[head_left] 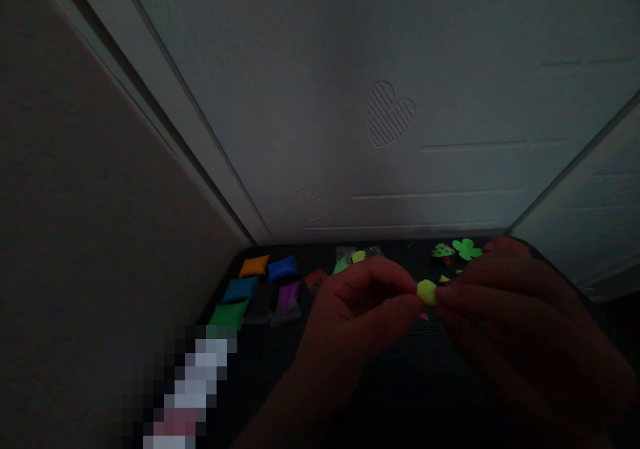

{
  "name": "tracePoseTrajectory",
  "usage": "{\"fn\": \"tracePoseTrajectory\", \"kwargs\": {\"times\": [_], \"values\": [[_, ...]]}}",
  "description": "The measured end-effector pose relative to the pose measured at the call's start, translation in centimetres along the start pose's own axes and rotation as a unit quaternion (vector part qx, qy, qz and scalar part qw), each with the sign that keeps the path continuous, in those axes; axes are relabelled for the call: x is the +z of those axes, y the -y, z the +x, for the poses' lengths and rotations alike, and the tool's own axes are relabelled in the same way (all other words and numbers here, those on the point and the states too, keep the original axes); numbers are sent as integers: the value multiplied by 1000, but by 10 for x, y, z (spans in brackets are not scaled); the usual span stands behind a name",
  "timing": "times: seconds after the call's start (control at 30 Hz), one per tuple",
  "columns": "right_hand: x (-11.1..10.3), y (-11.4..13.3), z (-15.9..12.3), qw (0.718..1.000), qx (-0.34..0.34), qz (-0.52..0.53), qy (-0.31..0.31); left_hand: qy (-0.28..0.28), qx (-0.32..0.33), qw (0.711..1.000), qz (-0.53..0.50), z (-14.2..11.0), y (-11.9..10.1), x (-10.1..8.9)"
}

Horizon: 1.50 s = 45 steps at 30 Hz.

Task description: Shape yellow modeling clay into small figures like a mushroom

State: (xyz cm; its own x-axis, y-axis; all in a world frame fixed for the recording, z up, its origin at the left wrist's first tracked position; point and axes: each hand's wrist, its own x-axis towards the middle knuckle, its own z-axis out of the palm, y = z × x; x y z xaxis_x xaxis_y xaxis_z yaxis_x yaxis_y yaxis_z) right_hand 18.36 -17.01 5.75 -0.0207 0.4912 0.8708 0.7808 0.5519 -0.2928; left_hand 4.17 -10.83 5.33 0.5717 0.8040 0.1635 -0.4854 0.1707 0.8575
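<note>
A small yellow lump of modelling clay (427, 292) is pinched between my two hands, above the dark table. My left hand (357, 309) grips its left side between thumb and forefinger. From the right, the fingertips of my right hand (520, 322) press on the same lump. Just beyond my right fingers lie a green clover-like clay shape (467, 249) and a small tree-like or mushroom-like clay figure (443, 253) with a speckled green top and reddish base. A small yellow-green piece (445, 279) and a pink bit (425, 316) show near the lump.
Clay packets lie on the table's left: orange (255, 266), blue (283, 268), teal (240, 290), green (229, 314), black (261, 302) and purple (287, 299). Behind my left hand are a red packet (315, 280) and opened yellow clay (359, 256). A white panel (340, 136) with heart reliefs stands behind.
</note>
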Motion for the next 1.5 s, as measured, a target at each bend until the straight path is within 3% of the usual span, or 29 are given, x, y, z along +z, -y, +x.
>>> {"fn": "tracePoseTrajectory", "kwargs": {"times": [0.5,0.73,1.17,1.33,1.5], "values": [[-1,1,1,1000,-6,26,13,4,26,998,48,1,-4,1],[1,3,2,999,2,35,6,1,-2,999,35,2,-2,0],[1,-3,1,998,-11,35,51,18,-40,999,1,4,-3,-8],[0,-2,0,982,118,141,45,21,-13,1000,-12,6,-4,-8],[3,-2,0,919,262,285,78,36,-29,998,-46,8,-2,-7]]}}
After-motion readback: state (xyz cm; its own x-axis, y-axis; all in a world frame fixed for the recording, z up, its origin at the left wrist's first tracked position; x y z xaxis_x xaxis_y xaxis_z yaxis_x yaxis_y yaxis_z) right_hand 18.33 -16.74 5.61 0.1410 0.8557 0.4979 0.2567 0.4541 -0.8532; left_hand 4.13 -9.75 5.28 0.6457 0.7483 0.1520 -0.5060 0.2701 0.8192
